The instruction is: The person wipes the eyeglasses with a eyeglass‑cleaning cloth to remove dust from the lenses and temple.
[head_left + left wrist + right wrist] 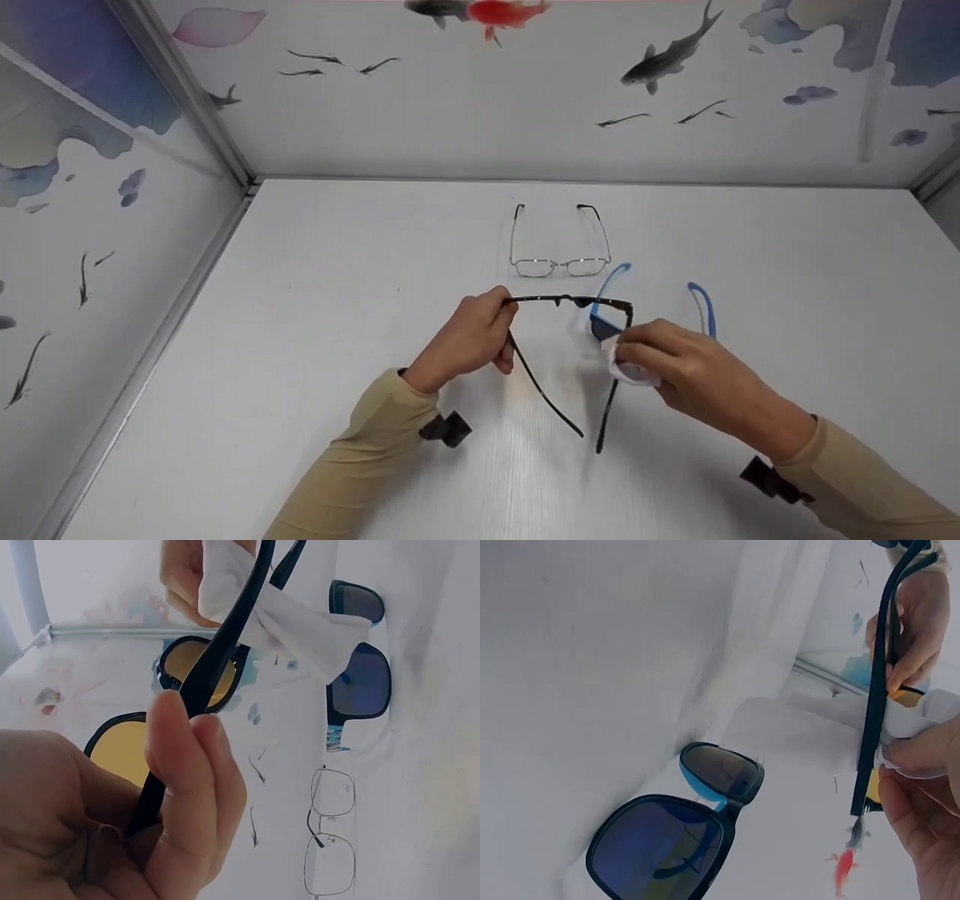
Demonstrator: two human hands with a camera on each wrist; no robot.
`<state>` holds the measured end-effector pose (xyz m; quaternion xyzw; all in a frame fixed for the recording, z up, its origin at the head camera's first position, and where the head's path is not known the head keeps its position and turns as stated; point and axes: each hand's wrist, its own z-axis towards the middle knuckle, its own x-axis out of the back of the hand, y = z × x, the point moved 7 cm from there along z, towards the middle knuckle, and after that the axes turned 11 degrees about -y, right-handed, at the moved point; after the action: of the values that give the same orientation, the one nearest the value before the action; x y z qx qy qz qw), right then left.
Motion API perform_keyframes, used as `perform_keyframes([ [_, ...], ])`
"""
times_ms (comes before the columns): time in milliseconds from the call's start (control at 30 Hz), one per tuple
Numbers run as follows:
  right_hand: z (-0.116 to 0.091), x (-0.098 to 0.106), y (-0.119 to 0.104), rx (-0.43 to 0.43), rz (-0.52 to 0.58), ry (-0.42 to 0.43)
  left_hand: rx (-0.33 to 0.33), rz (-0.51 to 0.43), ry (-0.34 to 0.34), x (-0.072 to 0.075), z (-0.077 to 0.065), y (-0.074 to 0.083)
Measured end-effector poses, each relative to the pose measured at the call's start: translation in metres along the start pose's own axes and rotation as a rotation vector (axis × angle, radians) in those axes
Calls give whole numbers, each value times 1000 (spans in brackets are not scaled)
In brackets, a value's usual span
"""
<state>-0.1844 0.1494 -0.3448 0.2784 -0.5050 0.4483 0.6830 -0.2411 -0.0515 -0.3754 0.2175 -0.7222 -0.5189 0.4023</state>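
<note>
While two hands (474,332) (697,375) hold one cloth (300,624) and glasses (212,660), two pairs (361,682) (586,267) rest nearby.

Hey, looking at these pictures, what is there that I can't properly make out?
- Head view: most of the blue glasses' front, hidden by the right hand and cloth.
- Left wrist view: part of one yellow lens of the black glasses, behind the left hand.
- Left wrist view: a mark on the wire glasses, too small to read.
- Right wrist view: the nearer dark lens, cut off by the bottom edge.
</note>
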Motion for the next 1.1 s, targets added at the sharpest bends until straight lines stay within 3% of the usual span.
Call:
perform_keyframes([
  [233, -5, -10, -24, 119, 159, -101, -13, 33, 50, 11, 0, 0],
  [433, -9, -9, -24, 128, 269, -170, -1, 52, 43, 14, -4, 1],
  [667, -6, 3, 0, 119, 81, -57, 16, 94, -27, 8, -9, 3],
  [900, 2, 9, 14, 156, -87, -8, 32, 181, -102, 1, -10, 1],
  [1100, 10, 16, 17, 181, -193, 132, 51, 236, -188, -9, -11, 0],
])
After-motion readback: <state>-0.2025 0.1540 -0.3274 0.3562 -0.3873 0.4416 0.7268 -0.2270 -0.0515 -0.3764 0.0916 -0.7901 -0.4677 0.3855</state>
